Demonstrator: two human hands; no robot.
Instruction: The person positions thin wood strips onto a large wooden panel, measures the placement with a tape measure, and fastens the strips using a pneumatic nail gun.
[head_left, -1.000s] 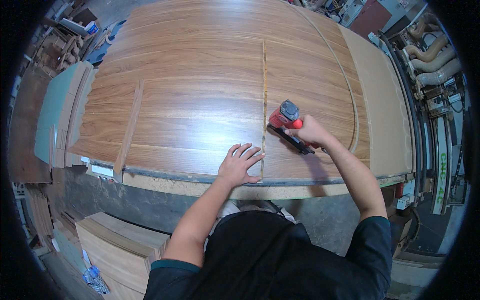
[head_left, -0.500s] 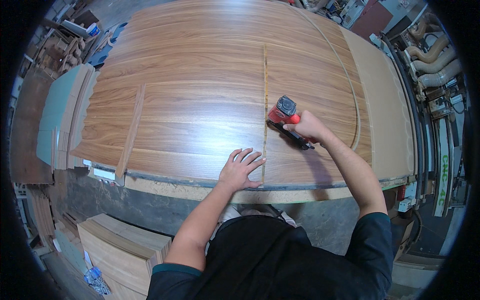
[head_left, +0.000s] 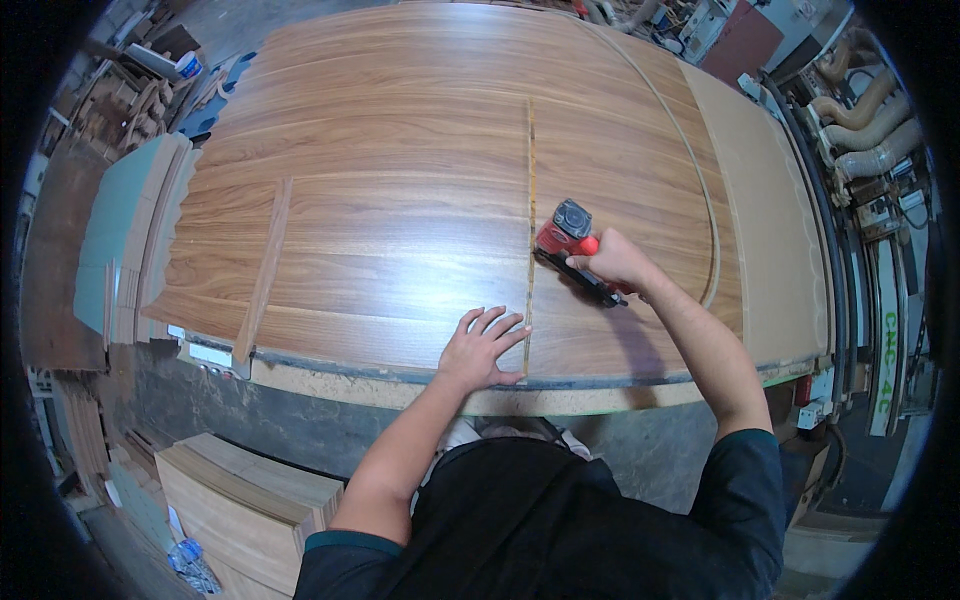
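In my right hand point(head_left: 620, 262) is a red and black nail gun point(head_left: 566, 232), fingers wrapped round its handle. The gun's nose is at a long narrow strip point(head_left: 531, 195) that runs away from me across a wood-grain panel point(head_left: 400, 140). My left hand point(head_left: 482, 350) lies spread on the panel near its front edge, just left of the strip, with thumb and fingertips at the strip's near end. A second wooden strip point(head_left: 266, 270) lies apart on the left part of the panel.
A pale hose point(head_left: 690, 140) curves over the panel's right side. Brown board point(head_left: 765, 200) shows beyond its right edge, near machinery with ducts point(head_left: 865, 125). Stacked boards stand at the left point(head_left: 125, 230) and on the floor at lower left point(head_left: 235, 490).
The whole view has shifted slightly, so the scene sits a little lower. Both hands and the nail gun keep nearly the same places along the strip.
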